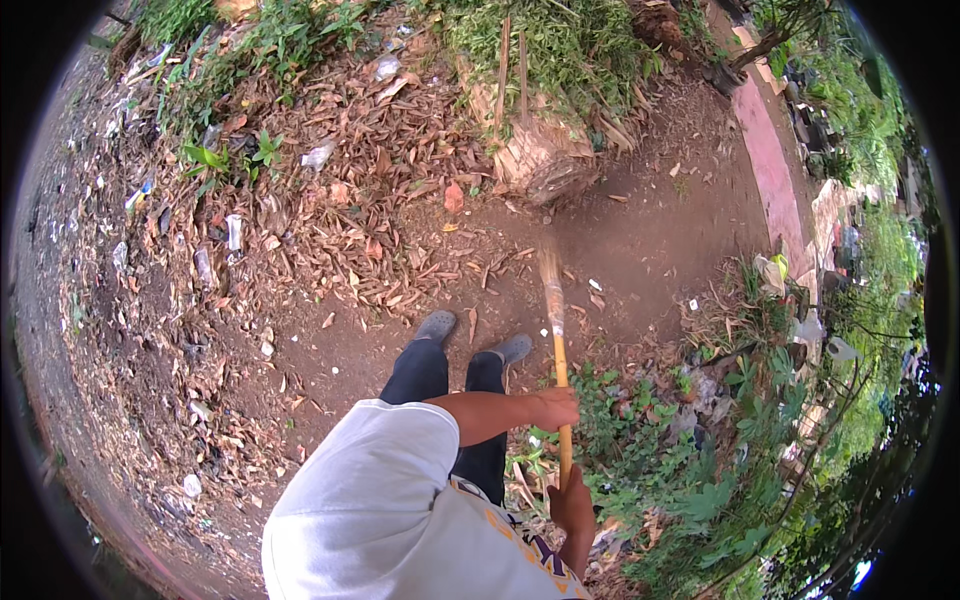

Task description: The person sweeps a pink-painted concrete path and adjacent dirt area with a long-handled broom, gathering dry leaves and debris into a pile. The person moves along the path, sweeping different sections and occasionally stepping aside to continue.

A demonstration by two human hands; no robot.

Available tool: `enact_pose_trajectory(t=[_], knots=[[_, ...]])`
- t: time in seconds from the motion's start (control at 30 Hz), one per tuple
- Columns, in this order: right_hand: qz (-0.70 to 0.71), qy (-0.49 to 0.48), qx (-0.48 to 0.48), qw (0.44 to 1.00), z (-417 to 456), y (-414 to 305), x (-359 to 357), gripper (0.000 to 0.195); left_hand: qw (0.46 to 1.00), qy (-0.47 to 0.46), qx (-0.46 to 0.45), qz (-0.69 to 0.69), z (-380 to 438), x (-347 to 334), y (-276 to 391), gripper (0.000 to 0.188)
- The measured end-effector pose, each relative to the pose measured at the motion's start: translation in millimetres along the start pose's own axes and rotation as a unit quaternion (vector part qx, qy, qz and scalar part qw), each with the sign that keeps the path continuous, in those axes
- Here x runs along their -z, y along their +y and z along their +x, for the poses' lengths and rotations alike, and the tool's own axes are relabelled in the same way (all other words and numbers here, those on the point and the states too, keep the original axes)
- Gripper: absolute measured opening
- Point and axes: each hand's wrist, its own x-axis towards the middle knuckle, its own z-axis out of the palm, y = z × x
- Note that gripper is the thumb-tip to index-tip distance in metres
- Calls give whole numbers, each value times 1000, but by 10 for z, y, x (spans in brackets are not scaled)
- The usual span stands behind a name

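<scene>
A broom with a yellow bamboo handle (561, 360) slants away from me over the dirt path. My left hand (555, 409) reaches across my body and is closed around the handle's middle. Lower down, near the handle's end, my right hand (571, 499) grips it too. Pale wrapping binds the handle to the stick bristles (551, 262), whose tips are blurred against the bare soil. Just beyond them lies the frayed end of a cut log (551, 169). My feet, in grey clogs (435, 327), stand on the soil to the left of the broom.
Dry brown leaves (375, 217) and plastic scraps (319, 155) cover the ground ahead and left. Cut greenery (555, 56) is heaped behind the log. Low plants (637, 420) crowd the right side. A pinkish strip (765, 157) borders the path at the far right.
</scene>
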Motion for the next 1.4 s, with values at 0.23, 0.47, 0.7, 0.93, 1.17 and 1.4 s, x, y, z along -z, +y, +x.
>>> enact_pose_trajectory(t=[0.23, 0.47, 0.7, 0.93, 1.17, 1.4], knots=[[36, -15, 91, 995, 627, -780, -855, 52, 986, 105, 127, -17, -870, -860, -707, 14], [-22, -134, 185, 973, 241, -1868, -1335, 56, 950, -26, 305, 60, -2790, -172, -673, 17], [207, -74, 307, 926, -200, -1026, -1727, 62, 929, -194, 280, 145, -2835, 404, 126, 15], [173, 72, 127, 974, -1530, -194, -2530, 56, 963, -203, 111, 135, -2682, -174, 1245, 13], [121, 71, -151, 979, -2500, -739, -3523, 58, 962, -221, -102, 121, -2858, -1303, 1531, 11], [81, 72, -137, 985, -2010, -1601, -3766, 55, 971, -236, 25, 33, -3577, -1860, 503, 9]])
